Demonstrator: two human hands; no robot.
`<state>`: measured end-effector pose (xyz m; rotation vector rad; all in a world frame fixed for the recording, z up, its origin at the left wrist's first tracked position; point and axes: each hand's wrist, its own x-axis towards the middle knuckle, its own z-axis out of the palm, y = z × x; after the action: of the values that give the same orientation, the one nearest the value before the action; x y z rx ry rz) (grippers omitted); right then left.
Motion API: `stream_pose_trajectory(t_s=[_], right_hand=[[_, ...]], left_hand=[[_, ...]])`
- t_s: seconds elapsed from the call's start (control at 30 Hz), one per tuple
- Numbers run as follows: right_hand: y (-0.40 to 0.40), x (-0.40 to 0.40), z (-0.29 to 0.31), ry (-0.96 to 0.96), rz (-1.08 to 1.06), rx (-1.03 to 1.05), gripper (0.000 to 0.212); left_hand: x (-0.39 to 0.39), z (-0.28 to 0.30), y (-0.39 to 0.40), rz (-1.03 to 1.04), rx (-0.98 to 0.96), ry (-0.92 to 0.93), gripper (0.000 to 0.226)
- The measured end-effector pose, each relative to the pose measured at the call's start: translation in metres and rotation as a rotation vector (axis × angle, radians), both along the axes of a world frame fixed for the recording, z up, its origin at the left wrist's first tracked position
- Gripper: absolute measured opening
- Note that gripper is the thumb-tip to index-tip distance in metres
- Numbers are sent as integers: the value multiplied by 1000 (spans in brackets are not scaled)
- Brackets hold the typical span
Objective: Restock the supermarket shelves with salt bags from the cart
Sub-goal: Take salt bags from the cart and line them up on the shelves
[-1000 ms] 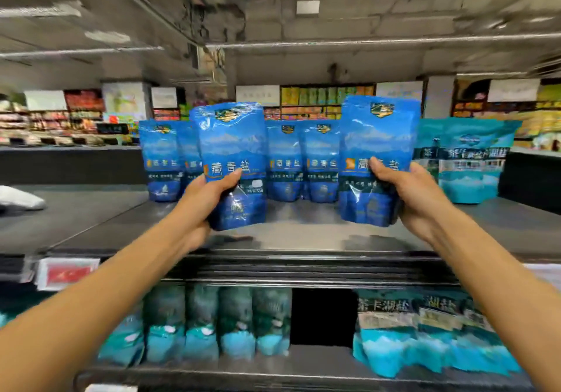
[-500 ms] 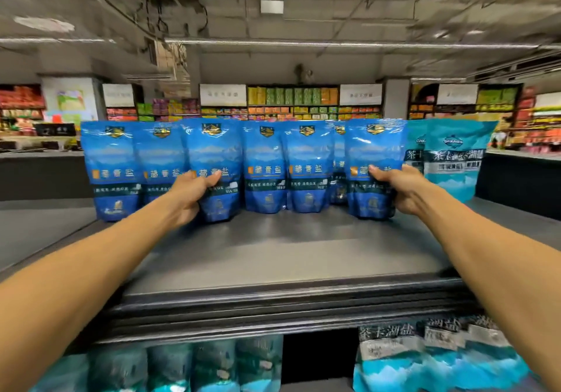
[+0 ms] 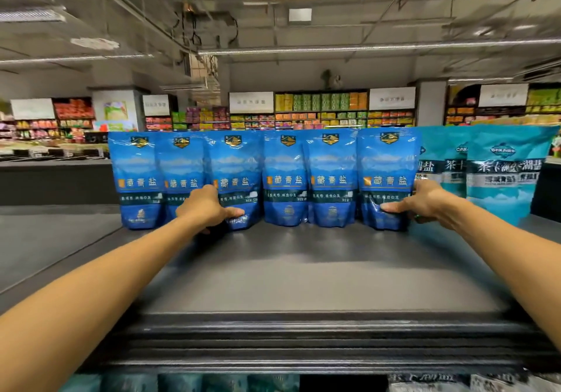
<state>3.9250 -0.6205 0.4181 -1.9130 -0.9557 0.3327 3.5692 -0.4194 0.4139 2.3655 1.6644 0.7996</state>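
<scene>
The left hand (image 3: 206, 208) is set on the lower part of the third blue bag (image 3: 233, 179) from the left, the thumb laid across its front; the other fingers are hidden, so it is judged to be pinched rather than merely touched. The right hand (image 3: 425, 202) is placed at the lower right edge of the end bag (image 3: 387, 176), thumb on the front and fingers seemingly wrapped behind. Both bags are stood upright on the top shelf (image 3: 303, 270), in a row of six blue bags set edge to edge along its far side. Just right of the row, teal bags (image 3: 513, 173) are stood, the nearest touching or overlapping the end bag. More bags are glimpsed on the shelf below. The cart is not seen.

The pouches are judged soft-walled and glossy, so somewhat slippery, yet weighty with loose salt settled low. They are best taken low at the sides, where the fill gives firmness; held by the thin top seal, sagging or tipping is likely.
</scene>
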Motion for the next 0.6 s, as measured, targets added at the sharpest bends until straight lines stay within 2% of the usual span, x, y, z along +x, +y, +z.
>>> stream_pose_trajectory(t_s=[0.07,0.13,0.47,0.6], right_hand=[[7,1,-1,10,-15,26,46],[12,2,0,-4,1,23,42],[14,-3,-5,-37,38,64,39],[6,-6,-10,-36,70,72,34]], left_hand=[[-2,4,3,30,-2,37,63],[-2,6,5,35,40,91,60],[1,5,12,63,187,261,64],[0,-2,16,36,195,235,64]])
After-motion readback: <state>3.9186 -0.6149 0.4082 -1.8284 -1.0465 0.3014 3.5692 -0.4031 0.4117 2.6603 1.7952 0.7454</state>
